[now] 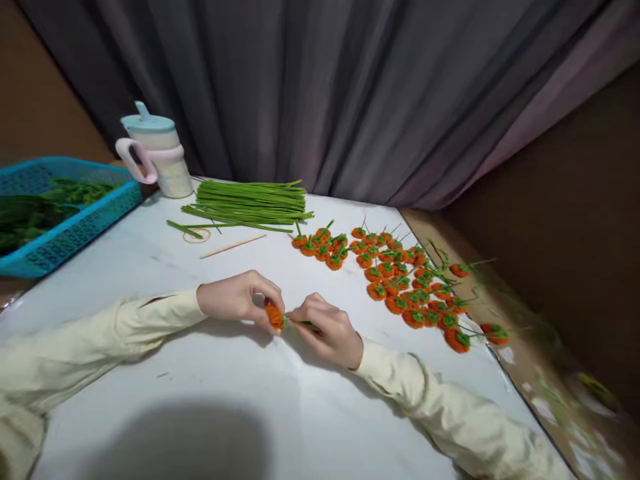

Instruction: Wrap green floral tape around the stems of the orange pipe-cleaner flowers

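Observation:
Between the thumb and fingers of my left hand is a small orange pipe-cleaner pumpkin, with its green top turned to the right. My right hand is closed in a pinch on the green stem at that top; the fingers partly hide it. Both hands are above the middle of the white table. Just to the right and beyond, many more orange pumpkins with green tops lie in rows, some with thin stems sticking out. Behind my hands lies a bundle of green pipe cleaners.
A wooden stick and a rubber band lie in front of the bundle. At the back left stands a lidded cup with a pink handle, beside a blue basket holding green material. A grey curtain hangs behind the table.

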Available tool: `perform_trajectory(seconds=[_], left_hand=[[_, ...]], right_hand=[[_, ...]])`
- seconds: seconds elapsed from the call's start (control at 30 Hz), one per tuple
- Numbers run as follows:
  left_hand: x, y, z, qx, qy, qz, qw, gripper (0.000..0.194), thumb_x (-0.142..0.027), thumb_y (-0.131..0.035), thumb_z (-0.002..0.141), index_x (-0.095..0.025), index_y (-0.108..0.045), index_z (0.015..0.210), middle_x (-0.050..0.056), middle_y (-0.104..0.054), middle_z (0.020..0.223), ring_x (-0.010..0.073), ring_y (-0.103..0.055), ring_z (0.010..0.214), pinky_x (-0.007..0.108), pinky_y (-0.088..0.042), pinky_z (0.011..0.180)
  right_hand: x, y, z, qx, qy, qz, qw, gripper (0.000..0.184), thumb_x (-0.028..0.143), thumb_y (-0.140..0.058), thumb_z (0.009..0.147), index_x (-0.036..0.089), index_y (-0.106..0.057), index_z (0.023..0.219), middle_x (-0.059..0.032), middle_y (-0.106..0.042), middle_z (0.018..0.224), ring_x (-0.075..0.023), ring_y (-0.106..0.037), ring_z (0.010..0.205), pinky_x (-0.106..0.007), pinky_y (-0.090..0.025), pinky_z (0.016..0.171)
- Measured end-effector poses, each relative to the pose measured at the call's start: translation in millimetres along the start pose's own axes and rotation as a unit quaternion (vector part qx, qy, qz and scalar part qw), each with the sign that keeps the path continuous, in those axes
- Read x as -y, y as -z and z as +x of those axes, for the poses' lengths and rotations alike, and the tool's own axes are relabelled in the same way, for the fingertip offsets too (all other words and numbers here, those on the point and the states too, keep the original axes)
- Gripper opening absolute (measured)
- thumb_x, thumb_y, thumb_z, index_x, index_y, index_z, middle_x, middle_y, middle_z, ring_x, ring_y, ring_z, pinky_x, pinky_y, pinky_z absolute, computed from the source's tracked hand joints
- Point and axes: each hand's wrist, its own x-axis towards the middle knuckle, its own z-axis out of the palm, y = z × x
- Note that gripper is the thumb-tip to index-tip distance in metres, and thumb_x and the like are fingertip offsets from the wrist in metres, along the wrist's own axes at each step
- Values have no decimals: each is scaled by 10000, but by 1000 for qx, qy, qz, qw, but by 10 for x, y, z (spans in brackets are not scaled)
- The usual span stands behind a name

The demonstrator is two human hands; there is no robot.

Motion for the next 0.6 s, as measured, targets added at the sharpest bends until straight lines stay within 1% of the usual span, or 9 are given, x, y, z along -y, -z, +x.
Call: perform_trajectory(seconds=[0.07, 0.17, 0.27, 0.33, 0.47, 0.5, 0.53, 0.57, 0.6], left_hand=[[-2, -4, -5, 2, 4, 2, 1000, 150, -265, -710, 686, -123, -677, 724, 11, -647, 716, 107, -567, 667, 176, -430, 652], [0, -4, -6, 8, 33, -25, 999, 148, -251, -723, 667, -130, -679, 741, 9, -658, 722, 116, -577, 676, 184, -443, 654], [26, 1, 6, 24, 80, -100, 991, 153, -228, -738, 644, -136, -672, 747, 10, -675, 731, 129, -596, 687, 203, -464, 658], [69, -3, 21, 36, 107, -167, 979, 160, -232, -745, 639, -137, -662, 738, 11, -680, 723, 134, -606, 683, 220, -474, 664], [183, -25, 58, 45, 142, -274, 950, 264, -358, -747, 641, -129, -644, 722, 21, -669, 687, 127, -588, 628, 223, -453, 607], [202, -26, 65, 51, 147, -285, 946, 295, -399, -731, 653, -126, -639, 717, 28, -665, 689, 127, -581, 623, 222, -441, 589], [211, -21, 71, 62, 147, -284, 945, 323, -435, -705, 674, -123, -634, 716, 37, -663, 697, 130, -576, 627, 223, -431, 579], [210, -10, 74, 76, 145, -268, 950, 344, -462, -667, 707, -120, -631, 722, 46, -662, 713, 134, -575, 640, 226, -426, 579], [198, 7, 75, 84, 140, -237, 958, 358, -477, -623, 744, -119, -629, 744, 52, -661, 737, 139, -576, 659, 230, -425, 590]], right_hand=[[-6, -13, -10, -7, -7, -18, 1000, 106, 144, -466, 878, 120, -557, 926, -60, -579, 663, -139, -479, 613, -292, -429, 628], [-20, -21, -25, -5, 9, -60, 998, 127, 155, -458, 890, 120, -530, 988, -63, -579, 686, -143, -479, 630, -288, -434, 632], [-32, -1, -27, 10, 62, -116, 991, 164, 103, -408, 894, 101, -505, 1027, -70, -577, 694, -147, -470, 630, -294, -428, 632], [-32, 25, -15, 20, 103, -156, 982, 191, 53, -375, 881, 78, -499, 1024, -86, -589, 705, -154, -464, 622, -306, -414, 616], [-25, 57, 15, 10, 163, -236, 958, 176, 13, -408, 848, 38, -509, 990, -119, -611, 706, -171, -468, 612, -322, -389, 582], [-24, 54, 16, 7, 167, -242, 956, 168, 10, -418, 842, 39, -519, 973, -118, -611, 696, -170, -468, 607, -322, -388, 579], [-23, 45, 13, 3, 157, -237, 959, 160, 12, -422, 841, 45, -531, 953, -112, -608, 684, -166, -467, 600, -319, -390, 576], [-22, 32, 7, -3, 132, -217, 967, 153, 22, -424, 844, 56, -546, 930, -99, -600, 664, -159, -465, 590, -313, -394, 574], [-21, 17, 0, -12, 93, -186, 978, 146, 41, -429, 851, 70, -562, 904, -82, -589, 639, -151, -465, 581, -306, -402, 575]])
